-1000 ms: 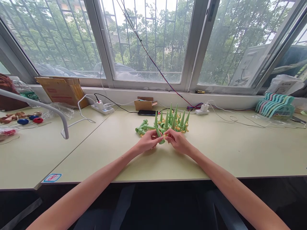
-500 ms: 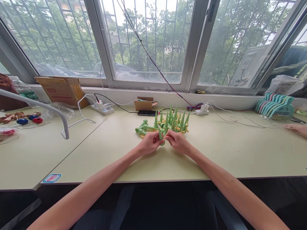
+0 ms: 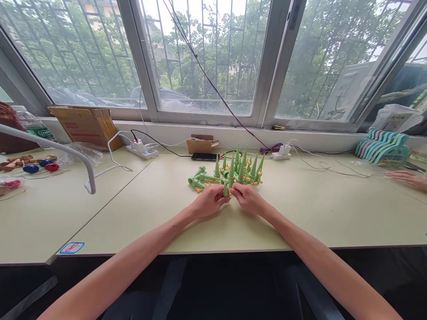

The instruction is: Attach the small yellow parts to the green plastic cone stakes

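A green cone-shaped plant watering spike (image 3: 226, 191) is gripped in my left hand (image 3: 210, 200), its point tilted up and its lower part partly hidden by the fingers. My right hand (image 3: 248, 196) is closed in a pinch against the spike's right side, where a small yellow valve (image 3: 230, 191) shows at the fingertips. Just beyond my hands, several more green watering spikes (image 3: 231, 172) stand upright with yellow valves at their sides. Others (image 3: 200, 177) lie on their sides to the left of them.
Behind the spikes are a black phone (image 3: 205, 157) and a small open cardboard box (image 3: 202, 144). Power strips (image 3: 143, 152) and cables run along the window wall. Turquoise hangers (image 3: 382, 147) and another person's hand (image 3: 407, 178) are at the right. A grey metal tube (image 3: 90, 171) juts in from the left.
In my left hand the spike has tipped, so less of its cone shows. My right hand stays close against it. The other person's hand at the right has moved slightly left, fingers stretched.
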`<state>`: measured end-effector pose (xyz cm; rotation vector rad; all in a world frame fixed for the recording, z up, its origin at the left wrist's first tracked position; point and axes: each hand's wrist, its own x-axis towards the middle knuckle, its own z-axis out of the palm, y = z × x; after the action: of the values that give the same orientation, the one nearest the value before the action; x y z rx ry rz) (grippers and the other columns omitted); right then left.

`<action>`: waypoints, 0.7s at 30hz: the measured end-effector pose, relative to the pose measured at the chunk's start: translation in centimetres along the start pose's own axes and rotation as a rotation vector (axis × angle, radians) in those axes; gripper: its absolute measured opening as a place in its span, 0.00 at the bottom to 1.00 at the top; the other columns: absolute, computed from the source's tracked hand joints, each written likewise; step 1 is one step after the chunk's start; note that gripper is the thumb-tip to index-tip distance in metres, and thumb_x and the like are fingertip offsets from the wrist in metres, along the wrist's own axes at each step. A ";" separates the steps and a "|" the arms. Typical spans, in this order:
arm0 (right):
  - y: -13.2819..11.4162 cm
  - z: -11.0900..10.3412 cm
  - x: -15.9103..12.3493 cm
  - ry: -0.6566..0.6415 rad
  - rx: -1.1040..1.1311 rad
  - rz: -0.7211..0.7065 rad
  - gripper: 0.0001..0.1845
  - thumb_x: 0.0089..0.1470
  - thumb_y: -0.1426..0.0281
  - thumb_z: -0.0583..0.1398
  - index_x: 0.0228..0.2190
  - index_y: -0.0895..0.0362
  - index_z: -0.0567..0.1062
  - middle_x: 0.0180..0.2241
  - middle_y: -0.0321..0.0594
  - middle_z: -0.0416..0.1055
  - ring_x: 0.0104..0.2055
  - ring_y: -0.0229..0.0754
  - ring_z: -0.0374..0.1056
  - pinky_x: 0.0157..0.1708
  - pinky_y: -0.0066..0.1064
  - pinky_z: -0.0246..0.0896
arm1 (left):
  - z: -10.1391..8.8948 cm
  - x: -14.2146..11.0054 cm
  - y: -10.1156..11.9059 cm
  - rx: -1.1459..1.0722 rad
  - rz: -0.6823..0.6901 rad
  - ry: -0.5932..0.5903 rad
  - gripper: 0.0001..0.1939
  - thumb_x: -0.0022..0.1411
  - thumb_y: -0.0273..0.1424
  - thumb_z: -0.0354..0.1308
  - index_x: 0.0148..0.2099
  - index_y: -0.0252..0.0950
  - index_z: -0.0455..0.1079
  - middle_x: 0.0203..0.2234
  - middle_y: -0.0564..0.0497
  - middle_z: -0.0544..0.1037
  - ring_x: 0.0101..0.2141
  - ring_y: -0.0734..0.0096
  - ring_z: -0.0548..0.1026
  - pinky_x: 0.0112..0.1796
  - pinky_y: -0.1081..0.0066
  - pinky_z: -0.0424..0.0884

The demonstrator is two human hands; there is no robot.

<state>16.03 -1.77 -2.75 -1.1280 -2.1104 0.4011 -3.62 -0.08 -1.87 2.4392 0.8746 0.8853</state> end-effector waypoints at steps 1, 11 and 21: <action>0.0 0.0 0.0 -0.003 0.000 -0.001 0.15 0.63 0.66 0.50 0.24 0.55 0.57 0.19 0.30 0.55 0.22 0.34 0.48 0.24 0.27 0.43 | 0.0 0.0 -0.1 0.003 0.004 -0.001 0.07 0.61 0.31 0.57 0.33 0.33 0.70 0.19 0.56 0.66 0.22 0.77 0.62 0.26 0.74 0.60; -0.1 0.0 0.0 -0.018 0.020 0.010 0.17 0.63 0.67 0.49 0.22 0.55 0.56 0.19 0.30 0.54 0.22 0.33 0.49 0.24 0.27 0.43 | 0.2 0.1 -0.6 -0.006 0.044 0.024 0.09 0.61 0.33 0.58 0.32 0.33 0.71 0.19 0.55 0.66 0.21 0.77 0.61 0.26 0.74 0.60; -0.6 -0.1 0.1 -0.011 0.013 0.028 0.19 0.62 0.67 0.50 0.19 0.56 0.58 0.18 0.31 0.57 0.22 0.33 0.51 0.25 0.27 0.45 | 0.2 -0.1 -0.3 -0.062 0.097 0.029 0.12 0.61 0.36 0.58 0.29 0.34 0.70 0.20 0.54 0.68 0.22 0.77 0.62 0.26 0.74 0.62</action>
<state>15.65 -2.00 -2.31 -1.1510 -2.1005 0.4340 -3.69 0.00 -2.18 2.4383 0.7329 0.9692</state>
